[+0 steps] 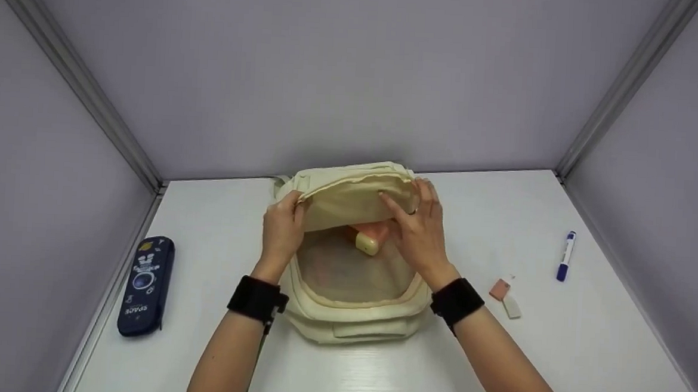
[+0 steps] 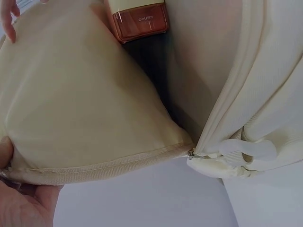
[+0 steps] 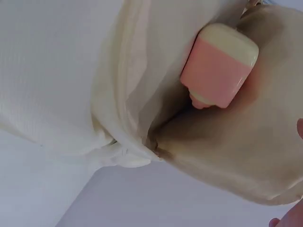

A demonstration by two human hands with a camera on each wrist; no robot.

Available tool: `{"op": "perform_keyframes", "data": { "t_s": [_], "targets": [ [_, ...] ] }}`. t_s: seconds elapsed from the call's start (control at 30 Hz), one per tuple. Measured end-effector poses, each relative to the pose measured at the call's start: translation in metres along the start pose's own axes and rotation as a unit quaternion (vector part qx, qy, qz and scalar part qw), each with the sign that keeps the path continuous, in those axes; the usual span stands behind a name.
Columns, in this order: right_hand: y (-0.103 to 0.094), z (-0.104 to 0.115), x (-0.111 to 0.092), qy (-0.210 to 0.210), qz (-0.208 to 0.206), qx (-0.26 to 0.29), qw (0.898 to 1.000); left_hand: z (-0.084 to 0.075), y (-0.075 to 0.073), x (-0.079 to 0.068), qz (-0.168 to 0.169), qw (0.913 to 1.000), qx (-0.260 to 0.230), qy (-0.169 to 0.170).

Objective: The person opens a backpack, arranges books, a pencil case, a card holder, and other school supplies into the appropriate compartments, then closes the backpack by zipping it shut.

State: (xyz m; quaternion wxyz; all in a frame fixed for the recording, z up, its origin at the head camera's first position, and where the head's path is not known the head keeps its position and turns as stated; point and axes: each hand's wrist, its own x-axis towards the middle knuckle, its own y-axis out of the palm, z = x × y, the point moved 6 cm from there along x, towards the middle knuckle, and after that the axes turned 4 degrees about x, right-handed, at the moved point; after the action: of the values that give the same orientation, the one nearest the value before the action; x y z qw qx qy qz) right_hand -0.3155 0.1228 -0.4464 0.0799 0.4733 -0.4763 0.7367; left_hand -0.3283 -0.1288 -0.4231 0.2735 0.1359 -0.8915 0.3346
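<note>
A cream backpack lies unzipped on the table, its flap raised toward the back wall. My left hand pinches the flap's zipped edge at the left corner. At the right corner my right hand grips the same flap, thumb on the lining and fingers behind the edge. Inside the bag lies a pink and cream object, tilted against the lining. In the left wrist view, a translucent reddish part of this object bears small lettering. Deeper parts of the bag are in shadow.
A navy pencil case with a space print lies at the left. To the right are a small pink piece, a white piece touching it, and a blue-capped marker. Grey partition walls enclose the back and sides.
</note>
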Motion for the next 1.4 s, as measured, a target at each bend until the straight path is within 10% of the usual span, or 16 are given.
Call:
{"op": "perform_keyframes", "data": {
  "t_s": [0.23,0.67,0.97,1.2,1.4],
  "targets": [
    [0.002,-0.016,0.014,0.005,0.053,0.083,0.995,0.005,0.001,-0.003,0.016,0.9998,-0.009,-0.001],
    [0.013,-0.029,0.022,0.055,0.143,0.07,0.986,0.039,-0.017,-0.013,0.078,0.9938,-0.069,-0.037],
    [0.017,-0.037,0.025,0.08,0.167,0.064,0.981,0.098,-0.067,-0.03,0.028,0.9924,0.054,-0.107],
    [0.019,-0.038,0.024,0.083,0.174,0.068,0.979,0.16,-0.106,-0.058,0.009,0.9555,0.217,-0.199],
    [0.019,-0.037,0.023,0.086,0.179,0.067,0.978,0.212,-0.127,-0.096,0.102,0.8899,0.258,-0.362]
  ]
}}
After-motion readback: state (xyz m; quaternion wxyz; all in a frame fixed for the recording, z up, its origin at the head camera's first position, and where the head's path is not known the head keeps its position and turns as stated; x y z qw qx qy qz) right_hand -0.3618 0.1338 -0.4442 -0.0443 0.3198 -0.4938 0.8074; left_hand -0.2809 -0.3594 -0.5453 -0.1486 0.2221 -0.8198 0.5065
